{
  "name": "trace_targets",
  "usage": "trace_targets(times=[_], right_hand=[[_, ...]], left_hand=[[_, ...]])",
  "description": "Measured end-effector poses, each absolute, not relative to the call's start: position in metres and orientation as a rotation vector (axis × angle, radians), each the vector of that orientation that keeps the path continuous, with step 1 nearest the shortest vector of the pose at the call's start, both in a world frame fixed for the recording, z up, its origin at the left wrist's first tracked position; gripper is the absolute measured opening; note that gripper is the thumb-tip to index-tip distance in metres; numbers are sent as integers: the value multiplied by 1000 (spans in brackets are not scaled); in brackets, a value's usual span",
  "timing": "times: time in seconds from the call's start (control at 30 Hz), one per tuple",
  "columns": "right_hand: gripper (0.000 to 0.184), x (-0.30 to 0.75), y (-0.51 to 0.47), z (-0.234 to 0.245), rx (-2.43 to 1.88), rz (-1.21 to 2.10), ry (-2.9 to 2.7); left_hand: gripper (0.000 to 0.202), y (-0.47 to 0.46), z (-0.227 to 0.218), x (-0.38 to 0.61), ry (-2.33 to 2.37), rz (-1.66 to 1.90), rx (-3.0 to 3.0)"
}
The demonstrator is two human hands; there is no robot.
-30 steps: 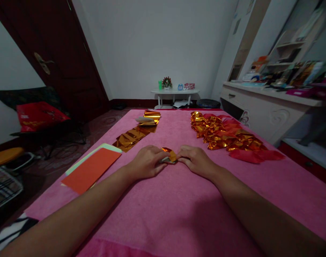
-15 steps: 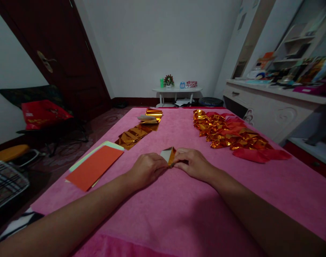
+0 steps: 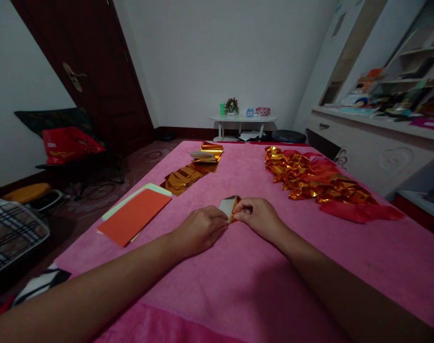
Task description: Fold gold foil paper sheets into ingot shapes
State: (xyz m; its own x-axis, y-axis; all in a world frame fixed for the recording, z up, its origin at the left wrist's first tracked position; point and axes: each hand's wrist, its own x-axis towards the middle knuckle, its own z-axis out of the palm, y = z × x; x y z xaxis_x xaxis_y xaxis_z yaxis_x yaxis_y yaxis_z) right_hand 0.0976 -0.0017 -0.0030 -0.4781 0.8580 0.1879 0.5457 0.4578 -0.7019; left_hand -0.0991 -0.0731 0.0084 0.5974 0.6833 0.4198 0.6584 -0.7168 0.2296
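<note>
A small folded piece of gold foil paper (image 3: 229, 206), silver-white on its back, stands between my two hands on the pink cloth (image 3: 238, 281). My left hand (image 3: 199, 228) is closed and pinches the paper's left lower edge. My right hand (image 3: 259, 215) is curled, thumb and fingers pinching the paper's right side. Both hands rest on the cloth near the middle of the table.
An orange sheet on pale sheets (image 3: 135, 214) lies at the left. Flat gold foil sheets (image 3: 183, 177) and a foil stack (image 3: 210, 151) lie beyond. A heap of folded gold and red pieces (image 3: 317, 183) lies at the right. A white cabinet (image 3: 374, 147) stands right, a small white table (image 3: 242, 121) behind.
The foil piece was lying low with its gold side up. It now stands upright showing its silver back. Both hands have shifted slightly toward me, still pinching it.
</note>
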Motion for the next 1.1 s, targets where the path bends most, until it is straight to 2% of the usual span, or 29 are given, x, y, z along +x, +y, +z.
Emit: trace_targets(times=[0.37,1.1], right_hand=[[5,90,-14,17,-1324,667,-2192],[9,88,-14,5,-1270,576,-2131]], left_hand=[[28,-74,12,-96,1208,753,2779],[27,-75,16,-94,1235,651,2857]])
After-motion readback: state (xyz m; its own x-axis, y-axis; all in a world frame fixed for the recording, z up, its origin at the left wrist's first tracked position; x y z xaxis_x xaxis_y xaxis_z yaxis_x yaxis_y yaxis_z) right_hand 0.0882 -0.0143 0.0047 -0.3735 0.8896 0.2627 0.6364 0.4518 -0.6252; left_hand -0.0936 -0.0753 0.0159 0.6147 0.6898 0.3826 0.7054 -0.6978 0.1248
